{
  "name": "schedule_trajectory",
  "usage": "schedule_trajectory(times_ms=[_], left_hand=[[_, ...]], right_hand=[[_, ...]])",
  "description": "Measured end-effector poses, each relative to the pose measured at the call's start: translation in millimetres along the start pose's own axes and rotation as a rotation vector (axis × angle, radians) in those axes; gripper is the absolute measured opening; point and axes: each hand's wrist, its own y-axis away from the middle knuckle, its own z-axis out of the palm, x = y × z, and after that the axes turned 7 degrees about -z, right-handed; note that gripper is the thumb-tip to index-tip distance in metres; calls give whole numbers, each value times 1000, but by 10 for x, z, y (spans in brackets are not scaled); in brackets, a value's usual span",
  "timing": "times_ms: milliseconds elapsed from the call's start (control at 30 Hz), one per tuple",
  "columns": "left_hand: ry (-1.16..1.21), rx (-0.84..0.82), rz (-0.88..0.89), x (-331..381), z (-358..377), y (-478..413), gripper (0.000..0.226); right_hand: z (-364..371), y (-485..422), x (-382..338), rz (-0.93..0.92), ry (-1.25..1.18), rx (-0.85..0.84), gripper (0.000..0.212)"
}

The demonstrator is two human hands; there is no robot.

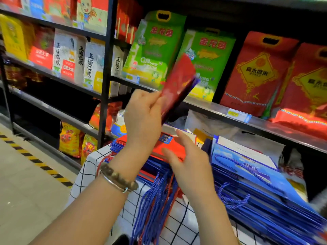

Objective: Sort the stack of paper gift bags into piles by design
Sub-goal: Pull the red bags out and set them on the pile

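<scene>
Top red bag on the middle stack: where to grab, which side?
Probably its near edge, where the cords hang toward the person. The red bag lies flat on the stack, so pinch that edge from the near side; the right hand hovers open above it.

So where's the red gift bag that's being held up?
Centre of the head view: the left hand holds the red gift bag up, tilted, in front of the green rice packs on the shelf, above the stack.
</scene>
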Motion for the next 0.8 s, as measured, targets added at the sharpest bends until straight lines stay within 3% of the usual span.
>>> schedule_trajectory(times_ms=[67,133,333,433,533,633,700,800], left_hand=[[276,67,-188,1,6,-36,24],[523,111,-424,-66,19,30,31],[779,91,-1054,-285,69,676,19],[885,119,-1185,-333,13,893,15],[783,-1,-1188,-381,-71,932,12],[516,-224,-1130,-385,-161,946,28],[378,-420,-1040,-354,-221,961,40],[328,-752,-880,-280,-294,1031,52]], right_hand=[[79,-33,-43,-29,6,-130,75],[129,-68,-28,-33,32,-173,77],[-37,-102,189,76,327,-116,36],[-68,-73,187,111,489,-172,22],[-84,-59,128,128,577,-174,34],[-134,-122,90,227,267,-69,49],[-151,-172,50,283,-156,-22,48],[-132,-141,-54,416,-891,-10,27]])
